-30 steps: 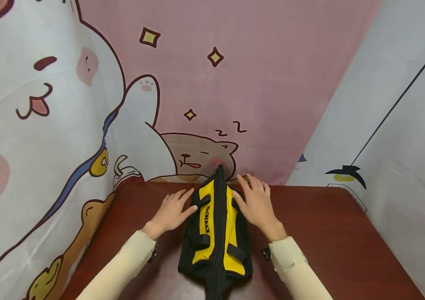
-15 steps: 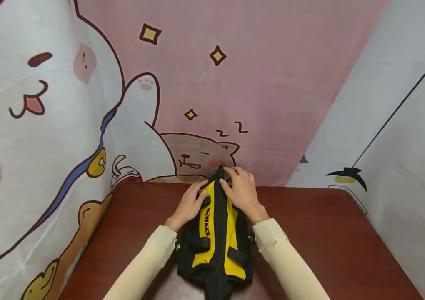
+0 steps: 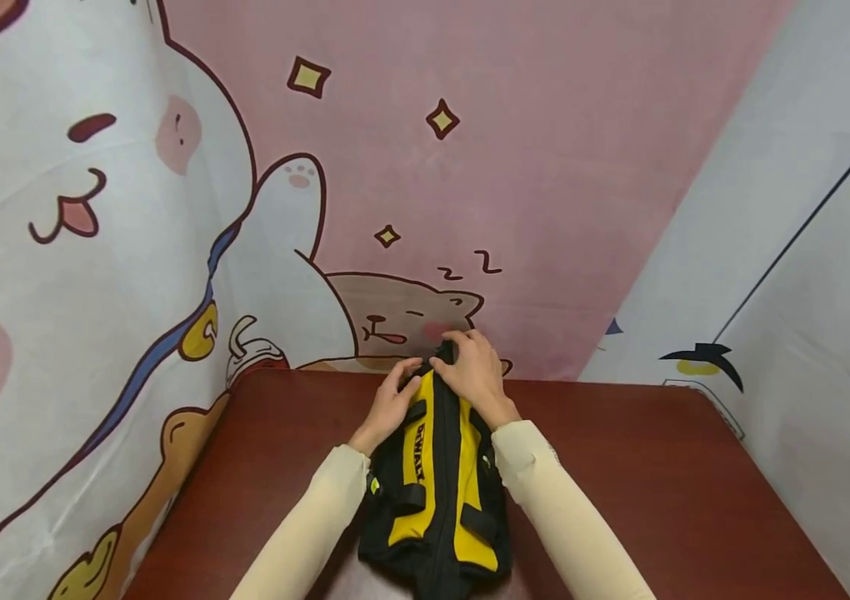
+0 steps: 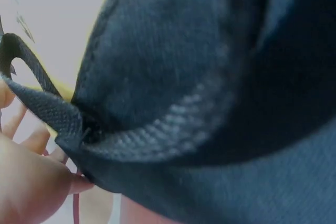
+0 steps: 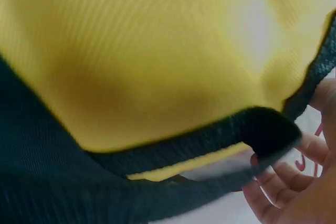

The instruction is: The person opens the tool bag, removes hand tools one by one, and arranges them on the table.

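Observation:
A black and yellow DeWalt tool bag (image 3: 440,483) lies lengthwise before me, its dark zipper strip (image 3: 446,450) running along the top. My right hand (image 3: 479,375) curls its thumb and index finger around the far end of that strip; the zipper pull is hidden there. Beside it, my left hand (image 3: 389,408) grips the far left edge of the bag with bent fingers. A black strap loop (image 4: 39,98) crosses in front of the left fingers in the left wrist view. In the right wrist view, another handle strap (image 5: 210,135) stands out from the yellow panel next to the right fingers.
The bag rests on a reddish-brown table (image 3: 620,483). Right behind the table's far edge hangs a pink and white cartoon-printed cloth (image 3: 560,208), with more printed cloth (image 3: 57,333) down the left side.
Both hands have moved inward from the bag's sides to its far end. The right hand has taken hold of the zipper strip's end, the left hand the bag's far left edge.

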A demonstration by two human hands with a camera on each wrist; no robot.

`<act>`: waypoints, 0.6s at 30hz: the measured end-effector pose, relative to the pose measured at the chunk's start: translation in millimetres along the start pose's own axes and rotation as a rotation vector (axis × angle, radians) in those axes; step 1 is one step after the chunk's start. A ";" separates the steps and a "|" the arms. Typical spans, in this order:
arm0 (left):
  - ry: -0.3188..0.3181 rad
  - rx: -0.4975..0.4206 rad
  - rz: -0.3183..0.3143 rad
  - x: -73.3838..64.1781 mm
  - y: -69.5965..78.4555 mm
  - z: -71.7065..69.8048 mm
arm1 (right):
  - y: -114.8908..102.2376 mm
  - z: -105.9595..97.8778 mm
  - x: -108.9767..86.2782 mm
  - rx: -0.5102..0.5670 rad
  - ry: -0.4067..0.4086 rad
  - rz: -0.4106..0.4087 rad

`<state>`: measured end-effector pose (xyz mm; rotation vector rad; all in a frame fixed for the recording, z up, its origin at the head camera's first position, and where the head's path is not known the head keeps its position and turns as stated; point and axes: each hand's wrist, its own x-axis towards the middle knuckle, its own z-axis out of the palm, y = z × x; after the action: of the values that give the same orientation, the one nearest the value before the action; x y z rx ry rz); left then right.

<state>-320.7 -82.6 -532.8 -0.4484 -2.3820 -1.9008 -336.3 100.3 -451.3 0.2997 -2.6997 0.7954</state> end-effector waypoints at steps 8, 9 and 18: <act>0.062 -0.083 0.005 6.1 -2.6 8.9 | 4.3 10.6 3.9 0.143 0.038 0.108; 0.066 -0.091 0.007 6.3 -2.7 9.5 | 4.0 11.2 4.2 0.155 0.049 0.118; 0.083 -0.075 -0.003 8.1 -2.6 9.2 | 0.0 16.5 8.9 0.144 0.084 0.146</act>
<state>-327.9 -72.7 -535.5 -0.3637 -2.2681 -1.9747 -348.5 90.1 -461.3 0.0990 -2.6138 1.0228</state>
